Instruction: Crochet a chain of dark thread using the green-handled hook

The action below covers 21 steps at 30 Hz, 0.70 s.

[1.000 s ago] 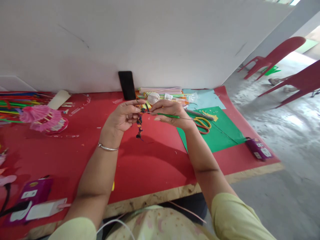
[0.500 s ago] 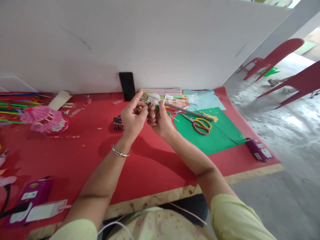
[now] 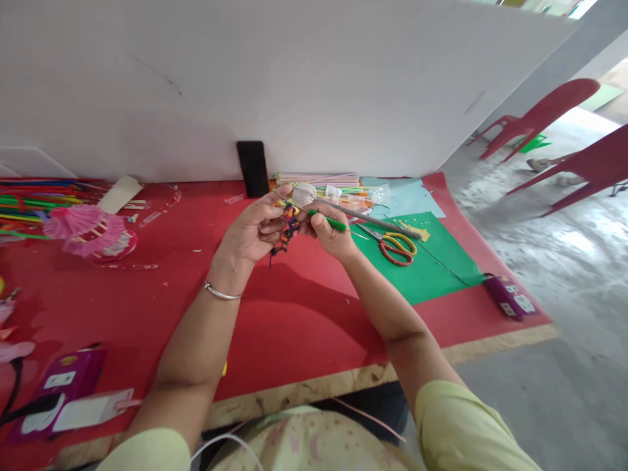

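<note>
My left hand (image 3: 255,226) pinches a small piece of multicoloured crochet (image 3: 288,229) in dark, yellow and orange yarn, and a short end hangs below it. In my right hand (image 3: 331,232) is a crochet hook with a green handle (image 3: 328,220), its thin metal end sticking out to the right. The hook's other end points at the yarn piece, where my two hands almost meet above the red table covering. Just behind my fingers lies a white ball of yarn or thread (image 3: 304,194).
Scissors (image 3: 398,248) and a grey stick (image 3: 373,218) rest by a green sheet (image 3: 432,275). A phone (image 3: 253,169) leans on the wall. Pipe cleaners (image 3: 34,203) and a pink frilly craft piece (image 3: 86,230) lie left. Purple power strips (image 3: 510,296) sit near both ends.
My hands have opened out a little, so the crochet piece and the hook's green handle now show clearly. My left hand moved slightly left and covers the dark coloured bundle that lay beside it.
</note>
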{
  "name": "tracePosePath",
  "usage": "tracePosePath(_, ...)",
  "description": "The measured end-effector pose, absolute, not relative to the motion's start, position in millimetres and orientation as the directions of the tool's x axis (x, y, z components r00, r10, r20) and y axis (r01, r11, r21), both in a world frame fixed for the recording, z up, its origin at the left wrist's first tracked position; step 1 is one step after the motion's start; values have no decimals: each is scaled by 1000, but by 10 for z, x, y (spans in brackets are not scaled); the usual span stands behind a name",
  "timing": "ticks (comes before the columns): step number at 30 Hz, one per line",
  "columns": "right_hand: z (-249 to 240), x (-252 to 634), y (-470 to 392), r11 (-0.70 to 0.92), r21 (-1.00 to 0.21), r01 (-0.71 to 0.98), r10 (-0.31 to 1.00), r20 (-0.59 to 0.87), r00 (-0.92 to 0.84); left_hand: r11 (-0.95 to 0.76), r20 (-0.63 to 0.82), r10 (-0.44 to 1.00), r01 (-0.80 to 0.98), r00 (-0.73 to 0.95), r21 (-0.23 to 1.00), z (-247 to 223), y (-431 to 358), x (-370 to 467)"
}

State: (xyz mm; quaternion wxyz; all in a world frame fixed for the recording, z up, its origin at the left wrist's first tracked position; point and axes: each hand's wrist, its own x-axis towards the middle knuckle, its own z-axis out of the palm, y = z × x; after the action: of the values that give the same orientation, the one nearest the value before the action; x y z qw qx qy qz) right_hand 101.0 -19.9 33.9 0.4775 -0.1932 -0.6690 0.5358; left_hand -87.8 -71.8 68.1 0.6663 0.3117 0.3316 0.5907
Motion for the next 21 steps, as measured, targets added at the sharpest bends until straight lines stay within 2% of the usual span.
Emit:
tracePosePath(8,293,923,-270,254,-930,-266,824,352,-444,69,-42,997,-534,62,843,674,-753,-806)
tracePosePath(16,190,754,-324,5,-936,-351,902,156,-403,52,-65,998,-541,-5,840,627,-732,-753)
tracePosePath(21,224,733,-335,-54,-895,-442,895,153,-418,86,-93,996,-574,18,814,633,-727,-759)
